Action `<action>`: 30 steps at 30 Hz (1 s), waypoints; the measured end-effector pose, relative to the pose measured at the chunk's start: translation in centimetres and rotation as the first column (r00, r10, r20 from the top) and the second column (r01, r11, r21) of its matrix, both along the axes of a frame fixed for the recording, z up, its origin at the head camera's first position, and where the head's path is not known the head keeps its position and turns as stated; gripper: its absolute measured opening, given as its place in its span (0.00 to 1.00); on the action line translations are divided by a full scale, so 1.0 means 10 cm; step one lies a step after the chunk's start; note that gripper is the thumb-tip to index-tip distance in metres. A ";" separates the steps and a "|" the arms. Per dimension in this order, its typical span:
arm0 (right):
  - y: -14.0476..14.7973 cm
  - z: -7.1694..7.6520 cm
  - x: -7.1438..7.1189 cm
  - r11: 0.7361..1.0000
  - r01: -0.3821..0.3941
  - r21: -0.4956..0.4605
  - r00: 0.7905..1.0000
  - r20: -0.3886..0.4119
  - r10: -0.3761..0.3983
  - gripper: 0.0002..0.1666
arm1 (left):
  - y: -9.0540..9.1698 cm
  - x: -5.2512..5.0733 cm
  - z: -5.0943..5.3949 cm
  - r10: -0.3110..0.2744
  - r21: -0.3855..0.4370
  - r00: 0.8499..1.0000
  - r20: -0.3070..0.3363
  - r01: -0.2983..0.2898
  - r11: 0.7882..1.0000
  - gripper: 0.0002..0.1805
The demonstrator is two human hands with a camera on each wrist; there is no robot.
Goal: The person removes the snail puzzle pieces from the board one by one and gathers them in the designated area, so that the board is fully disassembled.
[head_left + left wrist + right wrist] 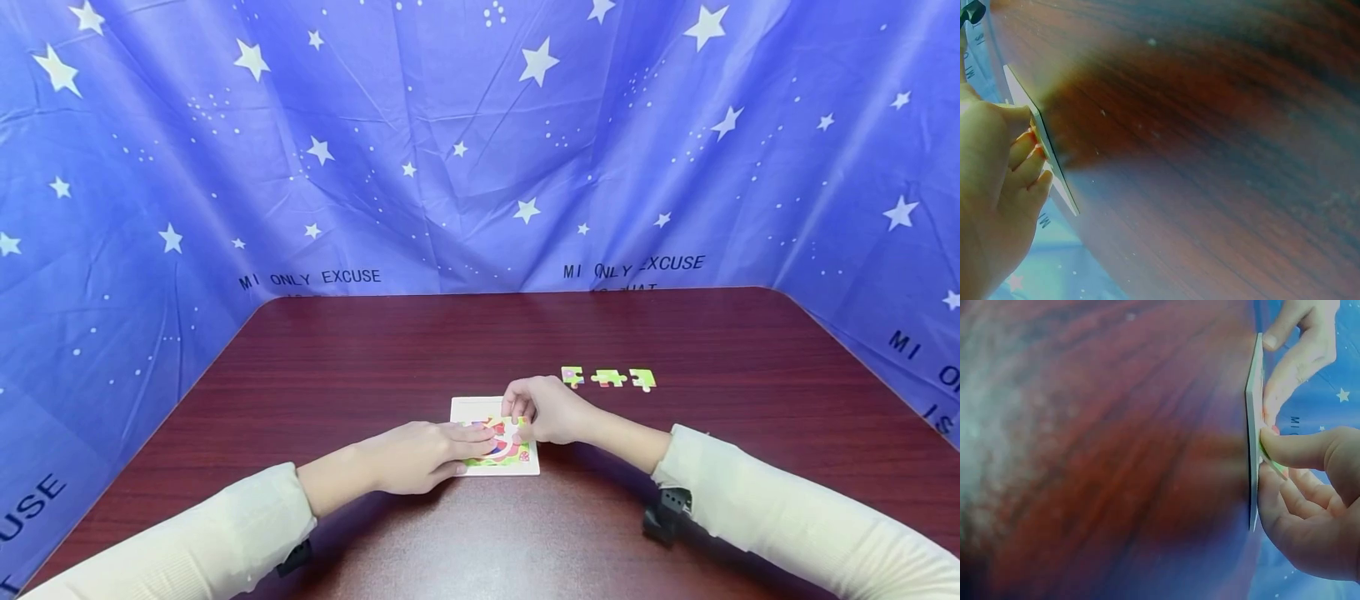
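A jigsaw puzzle in a white tray (469,408) lies on the table, its lower part filled with colourful pieces and a pale strip bare along the far side. My left hand (416,457) rests on the tray's left side, fingers stretched over the joined pieces (514,455). Its thumb is by the near edge. At the tray's right side, my right hand (557,410) pinches a green puzzle piece (1280,469) between thumb and fingers. In the right wrist view that piece stands tilted against the tray; the fingers hide much of it.
Beyond the right hand, three loose puzzle pieces lie in a row: a left one (572,375), a middle one (608,378) and a right one (642,378). The dark red wooden table (360,342) meets a blue star-patterned curtain (420,200) at its back and sides.
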State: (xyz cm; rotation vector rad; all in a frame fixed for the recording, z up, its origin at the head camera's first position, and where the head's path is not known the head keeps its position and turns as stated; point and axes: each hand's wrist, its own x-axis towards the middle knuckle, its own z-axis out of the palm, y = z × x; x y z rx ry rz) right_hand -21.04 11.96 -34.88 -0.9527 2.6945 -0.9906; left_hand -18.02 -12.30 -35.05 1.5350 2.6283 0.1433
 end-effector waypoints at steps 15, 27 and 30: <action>-0.10 0.03 0.23 0.994 -0.065 0.088 0.946 -0.312 0.090 0.19 | 0.01 0.01 0.02 0.001 -0.029 1.000 -0.014 -0.002 1.000 0.26; 0.05 0.04 0.09 0.998 0.004 -0.062 0.998 -0.058 -0.008 0.10 | 0.02 0.02 0.03 0.013 -0.040 1.000 -0.007 -0.013 0.999 0.26; 0.10 0.05 0.05 0.995 0.061 -0.076 0.997 0.047 -0.058 0.09 | 0.02 0.02 0.04 0.010 -0.046 1.000 -0.014 -0.010 0.999 0.25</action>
